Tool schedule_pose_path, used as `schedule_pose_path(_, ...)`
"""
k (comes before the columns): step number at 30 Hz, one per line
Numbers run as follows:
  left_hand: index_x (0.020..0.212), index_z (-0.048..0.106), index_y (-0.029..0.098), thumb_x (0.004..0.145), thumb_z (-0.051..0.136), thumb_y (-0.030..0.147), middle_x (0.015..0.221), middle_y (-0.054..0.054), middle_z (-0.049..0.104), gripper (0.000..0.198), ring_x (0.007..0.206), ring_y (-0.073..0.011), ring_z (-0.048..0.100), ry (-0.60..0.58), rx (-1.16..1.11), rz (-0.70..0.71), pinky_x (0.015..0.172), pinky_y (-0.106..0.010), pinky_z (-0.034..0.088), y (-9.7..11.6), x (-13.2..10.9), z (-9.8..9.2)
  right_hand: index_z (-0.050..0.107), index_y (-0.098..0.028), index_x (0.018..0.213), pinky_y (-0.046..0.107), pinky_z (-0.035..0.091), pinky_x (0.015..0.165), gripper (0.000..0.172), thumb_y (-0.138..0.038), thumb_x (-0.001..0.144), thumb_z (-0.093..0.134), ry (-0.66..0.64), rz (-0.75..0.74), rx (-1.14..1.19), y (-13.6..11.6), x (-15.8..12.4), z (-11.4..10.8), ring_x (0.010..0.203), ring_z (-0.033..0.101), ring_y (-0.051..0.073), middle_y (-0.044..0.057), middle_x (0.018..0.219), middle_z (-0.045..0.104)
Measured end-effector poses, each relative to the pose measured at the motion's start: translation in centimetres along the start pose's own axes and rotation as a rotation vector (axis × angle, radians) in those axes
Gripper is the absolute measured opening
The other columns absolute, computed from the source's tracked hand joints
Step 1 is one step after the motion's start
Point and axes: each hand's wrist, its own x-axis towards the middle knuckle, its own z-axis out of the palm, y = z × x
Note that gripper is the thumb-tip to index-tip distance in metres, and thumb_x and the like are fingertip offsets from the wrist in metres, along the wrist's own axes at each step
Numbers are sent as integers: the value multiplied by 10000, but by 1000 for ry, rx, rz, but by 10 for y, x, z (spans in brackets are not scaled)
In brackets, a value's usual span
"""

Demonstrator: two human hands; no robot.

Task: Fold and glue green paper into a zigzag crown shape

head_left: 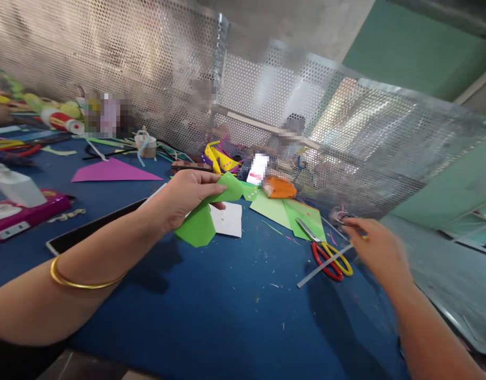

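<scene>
My left hand (193, 198) pinches a bright green paper piece (197, 227) between thumb and fingers. The cut-out bends into several angular flaps and carries small pale dots at its far end. On the right, my right hand (375, 253) is closed, slightly blurred, with a thin whitish strip (320, 269) running out from its fingertips. That strip crosses above the handles of the scissors (326, 256), which have one red and one yellow loop. Under the scissors' blades lie light green paper sheets (280, 214). A white square card (229, 220) rests beyond the green piece.
Purple paper (114, 171), a dark tablet-like slab (96, 227) and a magenta power strip (29, 214) with a white plug lie left. Behind are an orange packet (281, 188), a lit phone (258, 168) and yellow paper pieces (221, 158). A perforated metal screen (262, 79) borders the blue table.
</scene>
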Motion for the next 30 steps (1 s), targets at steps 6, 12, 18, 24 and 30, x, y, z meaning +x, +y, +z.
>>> schedule_pose_path(6,791,731,175,755,685,179,745,-34,724,58,524,-125,644,2,-131,97,452,-185,481,1,6,-10,727,-258,907,312,501,783,147,-270,820,610,-357,-157,442,-164,5,44,847,674,185,6,913,743)
schedule_pose_path(12,714,698,156,756,669,111,676,-3,693,68,482,-99,619,67,-270,33,472,-186,510,0,25,-27,739,-239,875,314,457,739,137,-182,799,640,-466,-130,353,-222,32,108,802,634,194,22,833,710)
schedule_pose_path(18,680,665,140,747,663,84,653,-11,667,87,540,-119,643,68,-307,70,516,-205,535,-8,36,-28,677,-159,1004,351,527,783,167,-270,893,620,-618,-54,361,-213,51,154,881,642,186,50,992,677)
schedule_pose_path(24,698,670,122,733,651,43,688,-22,678,88,556,-113,635,22,-290,64,565,-220,546,-7,31,-23,577,-170,1211,414,542,848,328,-344,932,583,-699,-50,424,-208,46,173,1013,623,210,88,1217,601)
schedule_pose_path(30,787,697,121,765,639,61,659,-14,674,86,498,-108,618,32,-283,4,504,-213,512,-9,32,-20,580,-171,1204,419,539,857,320,-344,935,579,-671,-48,462,-209,45,172,1014,622,208,87,1210,604)
